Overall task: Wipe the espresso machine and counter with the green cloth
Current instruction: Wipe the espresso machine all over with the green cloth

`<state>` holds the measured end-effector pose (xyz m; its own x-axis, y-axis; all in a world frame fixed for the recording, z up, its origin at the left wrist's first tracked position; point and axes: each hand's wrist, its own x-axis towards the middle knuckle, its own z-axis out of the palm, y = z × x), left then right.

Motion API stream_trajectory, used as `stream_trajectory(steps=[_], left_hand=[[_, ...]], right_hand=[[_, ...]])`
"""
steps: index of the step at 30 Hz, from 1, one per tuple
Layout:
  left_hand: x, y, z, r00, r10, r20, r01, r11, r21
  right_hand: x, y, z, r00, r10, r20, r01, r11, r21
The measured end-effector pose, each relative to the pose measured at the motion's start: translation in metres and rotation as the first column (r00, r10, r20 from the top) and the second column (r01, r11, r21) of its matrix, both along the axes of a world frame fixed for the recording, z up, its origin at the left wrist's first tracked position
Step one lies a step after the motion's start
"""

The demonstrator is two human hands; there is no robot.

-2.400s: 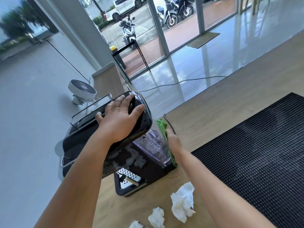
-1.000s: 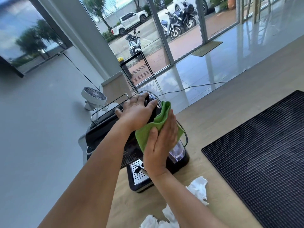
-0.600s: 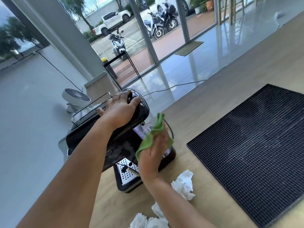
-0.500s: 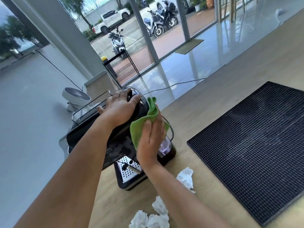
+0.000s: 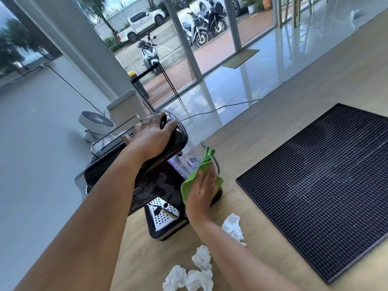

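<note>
A black espresso machine (image 5: 159, 185) stands on the wooden counter (image 5: 262, 131) with its perforated drip tray (image 5: 162, 215) facing me. My left hand (image 5: 151, 137) lies flat on the machine's top, fingers spread over the far corner. My right hand (image 5: 202, 192) presses the green cloth (image 5: 189, 183) with straight fingers against the machine's right side, low down by the clear water tank (image 5: 184, 164). Part of the cloth sticks up above my fingers.
Several crumpled white tissues (image 5: 199, 269) lie on the counter in front of the machine, one (image 5: 233, 227) beside my right wrist. A black rubber mat (image 5: 327, 185) covers the counter to the right. A cable (image 5: 216, 162) runs behind the machine. A white fan (image 5: 96, 122) stands beyond.
My right hand has slid the green cloth down the machine's right side, from near the top edge to the lower part by the water tank. The left hand stays on top.
</note>
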<state>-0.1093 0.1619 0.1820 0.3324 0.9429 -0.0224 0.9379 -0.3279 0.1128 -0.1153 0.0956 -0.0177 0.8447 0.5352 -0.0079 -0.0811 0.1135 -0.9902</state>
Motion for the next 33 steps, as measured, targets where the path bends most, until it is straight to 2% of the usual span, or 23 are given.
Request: stream_trajectory(steps=[4, 6, 7, 9, 11, 14, 16, 19, 20, 22, 24, 25, 26, 27, 28, 30, 31, 33], left_hand=[[0.000, -0.002, 0.000, 1.000, -0.002, 0.009, 0.003, 1.000, -0.011], [0.000, -0.002, 0.000, 1.000, -0.004, 0.011, 0.004, 1.000, -0.019], [0.001, -0.002, 0.001, 1.000, -0.005, 0.014, 0.005, 1.000, -0.022], [0.002, -0.002, 0.001, 1.000, -0.001, 0.018, 0.001, 1.000, -0.030], [0.003, -0.001, 0.000, 1.000, 0.000, 0.012, 0.001, 1.000, -0.026], [0.001, 0.001, -0.001, 1.000, -0.001, 0.007, 0.001, 1.000, -0.015], [-0.001, 0.002, -0.001, 1.000, 0.002, 0.000, -0.002, 1.000, -0.010], [-0.001, 0.005, -0.002, 1.000, 0.004, -0.001, -0.004, 1.000, -0.014], [-0.002, 0.005, -0.003, 1.000, 0.008, -0.004, -0.008, 1.000, -0.013], [-0.001, 0.004, -0.003, 1.000, 0.009, -0.007, -0.010, 1.000, -0.012], [-0.001, 0.004, -0.003, 1.000, 0.009, 0.000, -0.009, 1.000, -0.016], [0.000, 0.004, -0.003, 1.000, 0.007, 0.001, -0.007, 1.000, -0.014], [0.000, 0.004, -0.003, 1.000, 0.008, 0.003, -0.008, 1.000, -0.009], [0.000, 0.004, -0.003, 1.000, 0.008, 0.001, -0.008, 1.000, -0.002], [0.000, 0.004, -0.003, 1.000, 0.007, -0.003, -0.007, 1.000, 0.001], [-0.001, 0.004, -0.001, 1.000, 0.004, -0.005, -0.004, 1.000, -0.009], [-0.001, 0.004, 0.000, 1.000, 0.003, -0.004, -0.003, 1.000, -0.021], [-0.002, 0.002, 0.001, 1.000, 0.005, 0.002, -0.005, 1.000, -0.026]], right_hand=[[0.028, 0.007, -0.042, 0.994, -0.041, -0.102, 0.022, 0.983, -0.181], [0.011, -0.003, -0.043, 0.993, 0.014, -0.119, -0.044, 0.966, -0.253], [0.000, -0.009, -0.037, 0.989, 0.070, -0.127, -0.101, 0.961, -0.258], [-0.013, -0.020, -0.019, 0.983, 0.143, -0.118, -0.158, 0.979, -0.127], [-0.009, -0.022, 0.005, 0.993, 0.117, 0.005, -0.118, 0.993, 0.021], [0.003, -0.015, 0.041, 0.936, -0.005, 0.353, -0.032, 0.995, 0.098], [0.009, -0.008, 0.051, 0.868, -0.014, 0.497, -0.050, 0.992, 0.114], [0.020, -0.007, 0.010, 0.785, 0.064, 0.616, -0.110, 0.993, 0.037], [0.021, -0.010, -0.012, 0.801, 0.119, 0.587, -0.142, 0.990, -0.007], [0.017, -0.022, -0.046, 0.888, 0.220, 0.404, -0.192, 0.975, -0.110], [0.005, -0.029, -0.054, 0.933, 0.252, 0.256, -0.182, 0.946, -0.267], [0.000, -0.031, -0.045, 0.932, 0.258, 0.254, -0.178, 0.937, -0.301], [-0.005, -0.031, -0.029, 0.920, 0.246, 0.304, -0.175, 0.954, -0.244], [-0.006, -0.030, -0.009, 0.899, 0.200, 0.390, -0.166, 0.979, -0.119], [-0.006, -0.027, 0.011, 0.857, 0.125, 0.500, -0.150, 0.989, 0.009], [-0.001, -0.013, 0.031, 0.682, -0.040, 0.731, -0.090, 0.986, 0.139], [0.005, -0.007, 0.030, 0.549, -0.094, 0.831, -0.070, 0.985, 0.157], [0.020, -0.001, 0.001, 0.187, -0.144, 0.972, -0.098, 0.982, 0.164]])
